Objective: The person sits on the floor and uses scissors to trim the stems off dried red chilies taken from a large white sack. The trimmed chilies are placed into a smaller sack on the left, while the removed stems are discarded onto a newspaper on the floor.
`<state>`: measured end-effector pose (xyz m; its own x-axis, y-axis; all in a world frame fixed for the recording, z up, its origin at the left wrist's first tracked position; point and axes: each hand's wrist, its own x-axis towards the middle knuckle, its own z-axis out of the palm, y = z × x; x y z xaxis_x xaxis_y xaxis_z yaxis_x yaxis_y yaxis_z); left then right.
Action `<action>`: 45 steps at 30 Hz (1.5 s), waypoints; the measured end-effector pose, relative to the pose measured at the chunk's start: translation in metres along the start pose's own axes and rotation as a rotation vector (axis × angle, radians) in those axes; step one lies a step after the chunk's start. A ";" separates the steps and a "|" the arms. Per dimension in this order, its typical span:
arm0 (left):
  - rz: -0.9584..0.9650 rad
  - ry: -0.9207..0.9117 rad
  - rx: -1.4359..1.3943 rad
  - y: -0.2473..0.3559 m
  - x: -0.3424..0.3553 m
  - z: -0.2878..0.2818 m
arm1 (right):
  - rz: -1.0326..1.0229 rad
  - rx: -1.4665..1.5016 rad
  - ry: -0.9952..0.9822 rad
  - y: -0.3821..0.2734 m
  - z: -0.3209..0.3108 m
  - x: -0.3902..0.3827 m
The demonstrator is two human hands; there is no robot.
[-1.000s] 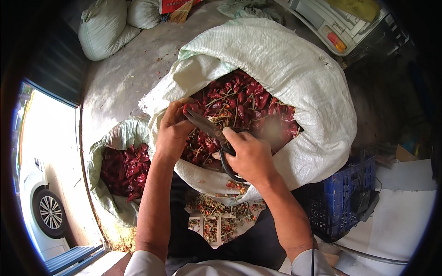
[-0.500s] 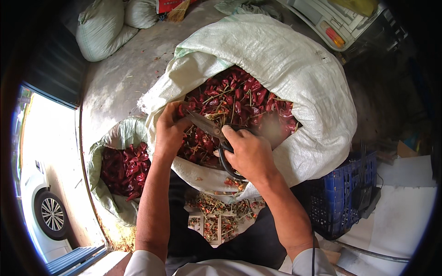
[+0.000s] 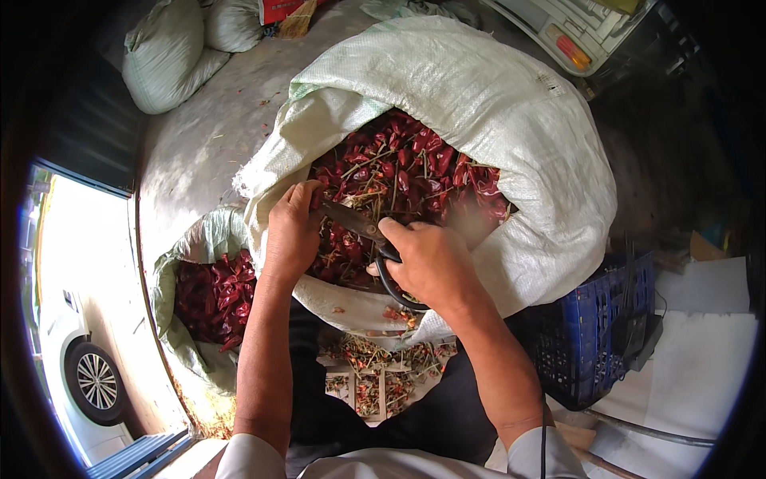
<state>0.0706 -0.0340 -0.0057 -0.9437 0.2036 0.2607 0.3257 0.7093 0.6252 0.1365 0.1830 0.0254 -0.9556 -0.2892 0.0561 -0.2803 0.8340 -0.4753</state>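
A large white woven sack (image 3: 527, 136) with a rolled rim holds dried red chilies (image 3: 423, 160) mixed with pale stalks. My left hand (image 3: 293, 231) is closed at the sack's left side, pinching a red chili (image 3: 317, 197), partly hidden by the fingers, at the blade tips. My right hand (image 3: 427, 267) is wrapped round the black handles of dark-bladed scissors (image 3: 347, 219), which reach leftward to the left hand. A smaller pale green sack (image 3: 167, 291) full of red chilies stands at lower left. Trimmed stalks (image 3: 367, 359) lie between my legs.
A blue plastic crate (image 3: 586, 323) stands at right beside light boards (image 3: 702, 351). Full white sacks (image 3: 163, 60) and a straw broom (image 3: 295, 20) lie at the back. A white appliance-like object (image 3: 558, 32) is at top right. A white car (image 3: 68, 351) shows through the left doorway.
Both hands and the scissors have shifted slightly left within the view. The fingers of my left hand have curled further over the chili. The surroundings appear slightly shifted as the view moves.
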 end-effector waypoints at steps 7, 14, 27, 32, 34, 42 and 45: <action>0.048 0.000 -0.003 0.001 0.000 0.005 | 0.088 0.199 0.015 0.002 0.007 0.004; -0.193 -0.076 -0.317 0.000 0.001 -0.003 | 0.212 0.482 0.007 -0.007 0.010 0.001; -0.473 -0.230 -1.080 0.000 -0.006 -0.024 | 0.219 0.665 -0.104 0.001 0.002 0.003; -0.487 -0.261 -1.249 0.004 -0.003 -0.026 | 0.239 0.854 -0.165 0.013 0.011 0.001; -0.470 -0.226 -1.261 0.005 -0.003 -0.024 | 0.249 0.846 -0.147 0.008 0.013 0.001; -0.415 -0.320 -1.423 -0.001 -0.003 -0.018 | 0.223 1.530 -0.120 -0.007 0.035 0.003; -0.476 -0.280 -1.388 0.011 -0.012 -0.004 | 0.186 1.664 -0.056 -0.008 0.015 0.020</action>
<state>0.0852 -0.0316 0.0010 -0.9023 0.3769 -0.2092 -0.3658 -0.4128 0.8341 0.1207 0.1630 0.0169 -0.9480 -0.2964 -0.1160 0.2587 -0.5054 -0.8232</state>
